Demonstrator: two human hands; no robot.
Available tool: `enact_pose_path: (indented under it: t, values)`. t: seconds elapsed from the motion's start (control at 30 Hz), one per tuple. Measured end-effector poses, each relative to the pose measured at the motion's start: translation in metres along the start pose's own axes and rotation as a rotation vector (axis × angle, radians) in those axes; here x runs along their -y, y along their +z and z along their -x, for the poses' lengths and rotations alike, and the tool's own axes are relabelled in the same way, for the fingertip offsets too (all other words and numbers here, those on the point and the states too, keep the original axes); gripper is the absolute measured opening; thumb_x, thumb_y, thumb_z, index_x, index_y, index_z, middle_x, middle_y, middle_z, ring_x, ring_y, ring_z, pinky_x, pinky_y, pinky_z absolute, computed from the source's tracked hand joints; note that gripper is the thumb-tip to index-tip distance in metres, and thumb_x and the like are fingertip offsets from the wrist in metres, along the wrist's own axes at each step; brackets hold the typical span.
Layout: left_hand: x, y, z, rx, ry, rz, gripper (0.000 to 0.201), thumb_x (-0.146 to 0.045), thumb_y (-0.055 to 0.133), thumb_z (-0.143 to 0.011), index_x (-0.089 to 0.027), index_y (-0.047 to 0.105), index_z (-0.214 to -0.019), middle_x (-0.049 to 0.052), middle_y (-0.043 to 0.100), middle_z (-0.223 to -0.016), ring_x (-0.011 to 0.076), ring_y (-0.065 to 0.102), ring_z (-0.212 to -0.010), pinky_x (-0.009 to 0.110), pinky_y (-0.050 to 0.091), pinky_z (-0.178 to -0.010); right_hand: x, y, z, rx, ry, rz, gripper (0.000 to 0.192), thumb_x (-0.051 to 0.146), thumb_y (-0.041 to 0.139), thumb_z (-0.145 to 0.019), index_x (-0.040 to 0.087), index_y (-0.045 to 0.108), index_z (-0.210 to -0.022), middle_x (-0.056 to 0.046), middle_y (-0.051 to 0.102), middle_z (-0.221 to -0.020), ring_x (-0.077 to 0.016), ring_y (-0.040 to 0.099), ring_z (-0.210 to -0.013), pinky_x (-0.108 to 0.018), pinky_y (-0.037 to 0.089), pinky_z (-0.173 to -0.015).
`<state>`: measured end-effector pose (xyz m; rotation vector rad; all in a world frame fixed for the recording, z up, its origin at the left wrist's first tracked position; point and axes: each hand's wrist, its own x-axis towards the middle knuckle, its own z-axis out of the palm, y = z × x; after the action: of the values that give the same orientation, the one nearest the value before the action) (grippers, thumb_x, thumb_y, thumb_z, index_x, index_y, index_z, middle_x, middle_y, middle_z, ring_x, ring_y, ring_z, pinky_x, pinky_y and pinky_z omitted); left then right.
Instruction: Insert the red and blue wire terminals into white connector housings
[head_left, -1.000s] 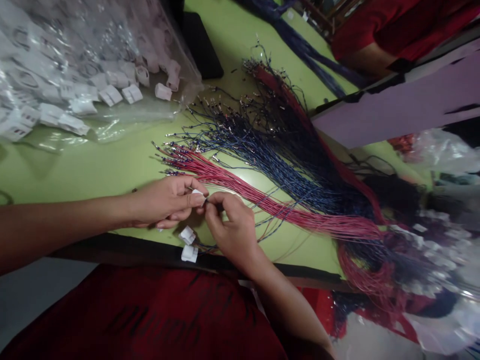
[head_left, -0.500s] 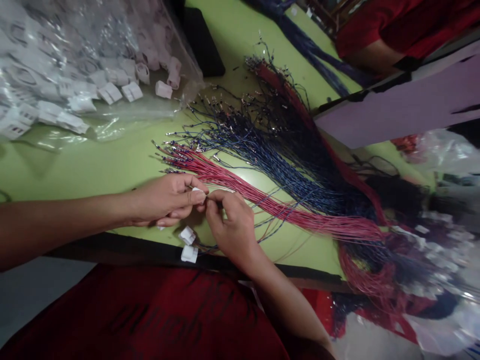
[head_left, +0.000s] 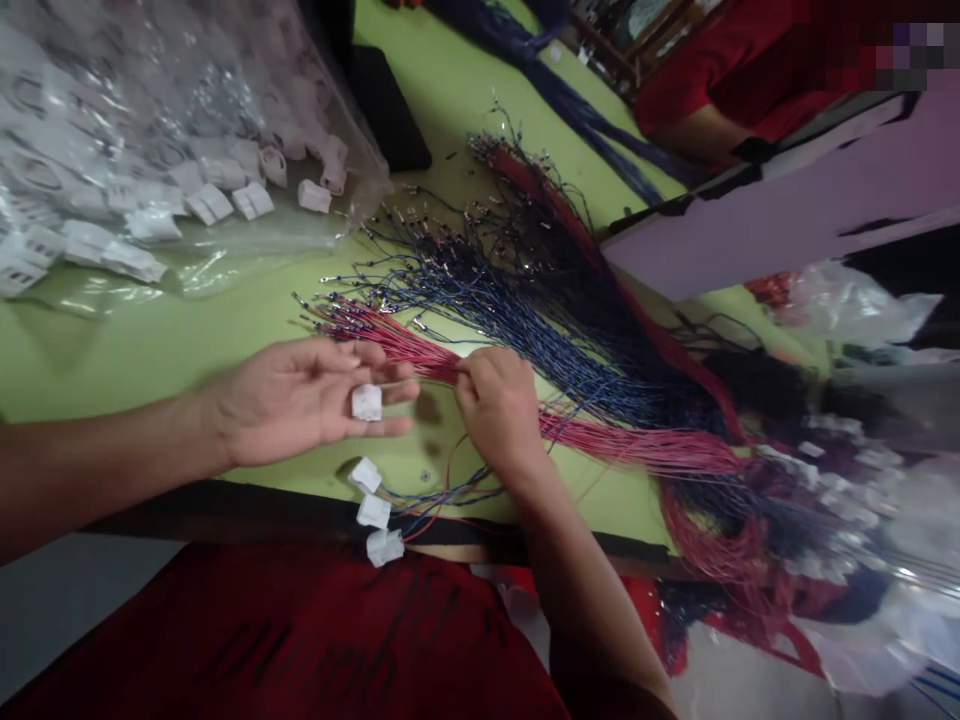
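Left hand lying open, cradling a white plug — right hand pinching red wires; three wired plugs finished, big bundle waiting.

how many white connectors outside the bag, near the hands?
4. One rests on the left hand fingers: connector. Three wired ones sit at the table's near edge. More may be hidden under the hands.

No lettering, label, brand, number or sign can be read anywhere in the view. Dark marks run across the front of the red shirt at the bottom edge, but they are blurred and seen at an angle, so no word can be made out.
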<state>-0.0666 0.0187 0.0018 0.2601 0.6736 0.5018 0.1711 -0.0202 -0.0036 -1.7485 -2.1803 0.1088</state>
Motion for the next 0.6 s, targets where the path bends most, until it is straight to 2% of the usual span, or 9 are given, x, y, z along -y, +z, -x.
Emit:
enact_pose_path:
  t: [0.03,0.1,0.2,0.27,0.33,0.4,0.5,0.53,0.6]
  values:
    - [0.002,0.000,0.000,0.029,0.006,-0.057,0.015,-0.013,0.060,-0.070,-0.018,0.061,-0.085,0.009,0.070,-0.105,0.0242,0.069,-0.101,0.043,0.060,-0.085,-0.004,0.003,-0.001,-0.007,-0.003,0.004,0.018,0.010,0.054,-0.085,0.020,0.067,-0.078,-0.008,0.071,-0.084,-0.0226,0.061,-0.085,-0.037,0.043,-0.077]
    - [0.009,-0.001,0.000,0.081,0.056,-0.278,0.018,-0.012,0.063,-0.072,-0.018,0.060,-0.088,0.008,0.071,-0.106,0.0220,0.070,-0.096,0.040,0.058,-0.083,-0.009,0.001,0.003,-0.061,0.004,-0.055,0.018,0.010,0.053,-0.085,0.021,0.066,-0.080,-0.006,0.070,-0.084,-0.0216,0.062,-0.085,-0.037,0.044,-0.080]
    - [0.018,-0.004,0.000,0.135,0.203,-0.668,0.020,-0.019,0.062,-0.082,-0.019,0.058,-0.103,0.005,0.071,-0.094,0.0166,0.070,-0.081,0.031,0.056,-0.072,-0.010,-0.019,0.013,-0.135,0.080,-0.166,0.015,0.013,0.055,-0.086,0.023,0.065,-0.083,-0.002,0.070,-0.083,-0.0193,0.064,-0.082,-0.035,0.047,-0.079]
    - [0.022,-0.006,0.000,0.168,0.280,-0.853,0.026,-0.024,0.060,-0.086,-0.018,0.056,-0.111,0.006,0.071,-0.094,0.0164,0.069,-0.079,0.029,0.054,-0.067,-0.005,-0.036,0.018,-0.167,0.133,-0.262,0.012,0.014,0.056,-0.087,0.023,0.064,-0.083,-0.001,0.068,-0.080,-0.0170,0.063,-0.074,-0.032,0.048,-0.072]
    - [0.025,-0.009,0.000,0.196,0.330,-1.014,0.024,-0.028,0.059,-0.088,-0.018,0.058,-0.110,0.007,0.071,-0.097,0.0172,0.068,-0.082,0.028,0.053,-0.067,0.006,-0.048,0.018,-0.188,0.130,-0.356,0.010,0.014,0.058,-0.086,0.023,0.063,-0.086,0.001,0.066,-0.077,-0.0142,0.059,-0.066,-0.029,0.047,-0.063]
    - [0.025,-0.013,-0.002,0.237,0.387,-1.169,0.020,-0.030,0.058,-0.090,-0.018,0.062,-0.105,0.007,0.072,-0.098,0.0178,0.068,-0.085,0.029,0.053,-0.073,0.022,-0.050,0.013,-0.141,0.040,-0.411,0.012,0.015,0.061,-0.086,0.023,0.064,-0.094,0.002,0.065,-0.078,-0.0123,0.057,-0.063,-0.026,0.045,-0.059]
    - [0.025,-0.016,-0.004,0.261,0.510,-1.294,0.019,-0.030,0.054,-0.094,-0.019,0.066,-0.104,0.007,0.073,-0.106,0.0183,0.066,-0.096,0.031,0.050,-0.085,0.035,-0.038,0.001,0.030,-0.131,-0.369,0.012,0.020,0.065,-0.087,0.021,0.067,-0.099,-0.001,0.067,-0.082,-0.0139,0.061,-0.072,-0.027,0.048,-0.065]
    - [0.025,-0.017,-0.004,0.244,0.540,-1.312,0.020,-0.030,0.053,-0.095,-0.020,0.066,-0.105,0.007,0.073,-0.107,0.0182,0.066,-0.098,0.031,0.049,-0.087,0.033,-0.033,-0.001,0.073,-0.144,-0.321,0.009,0.021,0.064,-0.088,0.020,0.069,-0.095,-0.003,0.067,-0.082,-0.0151,0.062,-0.075,-0.028,0.049,-0.067]
    - [0.024,-0.017,-0.005,0.187,0.565,-1.327,0.022,-0.032,0.052,-0.096,-0.020,0.066,-0.108,0.007,0.072,-0.107,0.0184,0.065,-0.099,0.031,0.048,-0.087,0.019,-0.030,-0.003,0.104,-0.079,-0.211,0.010,0.020,0.062,-0.089,0.020,0.071,-0.085,-0.004,0.066,-0.078,-0.0165,0.062,-0.075,-0.029,0.048,-0.068]
